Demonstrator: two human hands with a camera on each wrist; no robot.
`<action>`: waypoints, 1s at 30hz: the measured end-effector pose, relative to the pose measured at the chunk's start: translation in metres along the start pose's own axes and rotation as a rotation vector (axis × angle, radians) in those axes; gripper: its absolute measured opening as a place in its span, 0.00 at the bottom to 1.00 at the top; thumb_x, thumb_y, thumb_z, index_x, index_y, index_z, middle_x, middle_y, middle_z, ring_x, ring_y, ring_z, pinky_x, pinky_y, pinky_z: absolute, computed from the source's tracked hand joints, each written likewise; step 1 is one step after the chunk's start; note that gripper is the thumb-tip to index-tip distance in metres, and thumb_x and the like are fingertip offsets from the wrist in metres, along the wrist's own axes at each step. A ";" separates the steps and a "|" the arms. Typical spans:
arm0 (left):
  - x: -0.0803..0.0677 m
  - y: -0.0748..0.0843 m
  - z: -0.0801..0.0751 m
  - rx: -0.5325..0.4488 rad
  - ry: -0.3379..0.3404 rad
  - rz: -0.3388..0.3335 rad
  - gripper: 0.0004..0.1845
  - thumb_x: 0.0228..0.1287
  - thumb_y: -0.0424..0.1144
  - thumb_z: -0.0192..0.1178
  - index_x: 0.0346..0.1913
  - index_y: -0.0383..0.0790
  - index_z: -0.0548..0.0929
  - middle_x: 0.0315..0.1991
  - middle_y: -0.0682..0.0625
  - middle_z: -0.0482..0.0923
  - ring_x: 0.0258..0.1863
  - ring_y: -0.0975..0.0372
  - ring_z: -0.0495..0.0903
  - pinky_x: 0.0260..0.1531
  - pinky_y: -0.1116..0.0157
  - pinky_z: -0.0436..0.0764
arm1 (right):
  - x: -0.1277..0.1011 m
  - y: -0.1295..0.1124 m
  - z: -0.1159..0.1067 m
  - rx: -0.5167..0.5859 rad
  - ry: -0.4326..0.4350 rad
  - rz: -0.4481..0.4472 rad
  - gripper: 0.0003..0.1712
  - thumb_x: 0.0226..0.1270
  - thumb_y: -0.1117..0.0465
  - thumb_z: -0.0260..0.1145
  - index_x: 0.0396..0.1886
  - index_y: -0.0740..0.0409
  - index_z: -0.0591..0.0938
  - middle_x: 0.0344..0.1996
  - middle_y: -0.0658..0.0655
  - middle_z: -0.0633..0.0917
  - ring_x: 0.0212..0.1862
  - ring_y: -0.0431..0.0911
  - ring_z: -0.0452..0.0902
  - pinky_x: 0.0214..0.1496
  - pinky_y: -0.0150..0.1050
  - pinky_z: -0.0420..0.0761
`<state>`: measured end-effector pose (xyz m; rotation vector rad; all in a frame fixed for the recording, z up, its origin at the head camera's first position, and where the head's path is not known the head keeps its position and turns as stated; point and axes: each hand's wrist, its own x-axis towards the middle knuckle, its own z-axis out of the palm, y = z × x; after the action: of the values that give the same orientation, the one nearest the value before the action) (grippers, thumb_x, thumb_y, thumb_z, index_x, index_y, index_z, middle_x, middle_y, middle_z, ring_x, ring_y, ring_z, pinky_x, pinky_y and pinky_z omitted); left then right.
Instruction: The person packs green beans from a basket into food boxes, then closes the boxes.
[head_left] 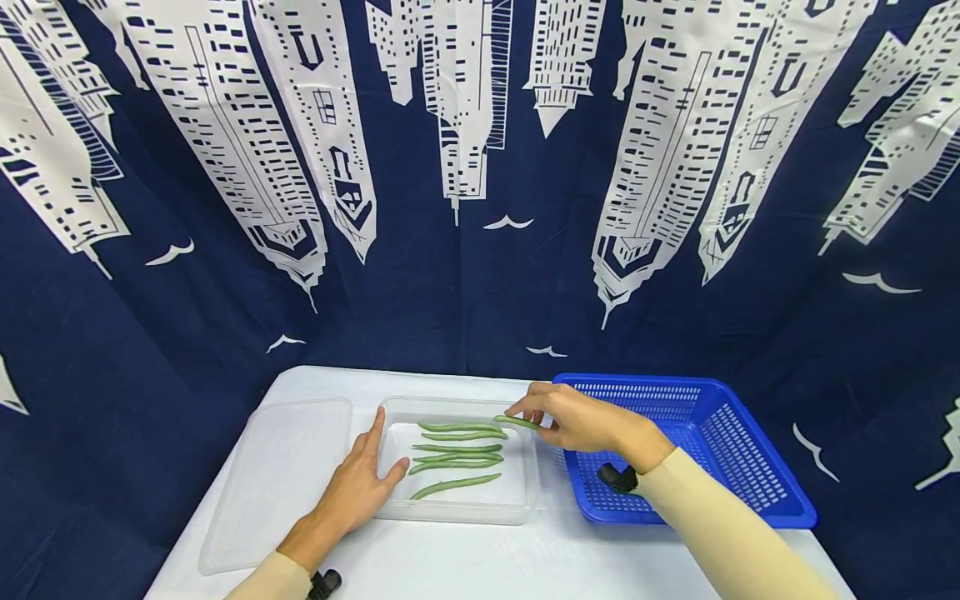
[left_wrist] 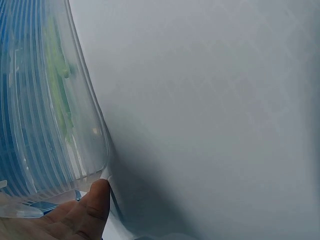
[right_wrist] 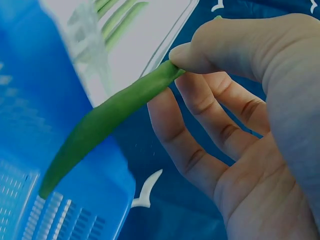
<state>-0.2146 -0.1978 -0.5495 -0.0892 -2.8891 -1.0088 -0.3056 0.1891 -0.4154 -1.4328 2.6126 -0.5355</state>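
Observation:
My right hand (head_left: pixel 576 419) pinches a green bean (right_wrist: pixel 110 117) by one end between thumb and fingers. In the head view, that bean hangs over the right side of a clear plastic container (head_left: pixel 450 514). Several other green beans (head_left: pixel 457 483) lie crosswise inside the container, roughly parallel to one another. My left hand (head_left: pixel 351 493) rests at the container's left side, fingers extended along the rim and thumb reaching over the inside. In the left wrist view, fingertips (left_wrist: pixel 97 197) touch the container's edge.
A blue perforated basket (head_left: pixel 772 446) stands right of the container, under my right forearm. To the left, a flat translucent lid (head_left: pixel 273 487) lies on the white table (head_left: pixel 442 558). A navy cloth (head_left: pixel 465 308) with white building prints hangs behind the table.

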 end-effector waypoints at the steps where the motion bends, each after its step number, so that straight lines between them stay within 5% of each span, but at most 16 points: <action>1: 0.000 0.000 0.000 -0.001 0.000 0.000 0.54 0.88 0.56 0.66 0.99 0.46 0.44 0.85 0.26 0.71 0.79 0.29 0.80 0.78 0.29 0.79 | 0.004 -0.001 0.002 0.000 -0.004 -0.003 0.33 0.72 0.79 0.71 0.73 0.54 0.91 0.50 0.53 0.89 0.53 0.47 0.93 0.52 0.41 0.97; 13: 0.000 -0.001 -0.001 -0.007 0.005 0.006 0.54 0.87 0.57 0.65 0.99 0.46 0.44 0.84 0.26 0.71 0.80 0.29 0.79 0.78 0.29 0.78 | 0.051 -0.014 0.017 0.003 -0.044 -0.071 0.32 0.71 0.78 0.71 0.72 0.58 0.90 0.53 0.56 0.91 0.56 0.47 0.94 0.54 0.38 0.96; 30: -0.001 -0.001 0.000 -0.012 0.008 0.008 0.54 0.87 0.56 0.66 0.99 0.46 0.45 0.84 0.26 0.71 0.79 0.29 0.80 0.77 0.29 0.79 | 0.112 -0.013 0.052 0.020 -0.152 -0.037 0.28 0.74 0.76 0.72 0.71 0.57 0.91 0.55 0.58 0.93 0.57 0.46 0.92 0.68 0.46 0.92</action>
<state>-0.2133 -0.1988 -0.5498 -0.0966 -2.8738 -1.0228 -0.3432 0.0765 -0.4515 -1.4572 2.4619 -0.4366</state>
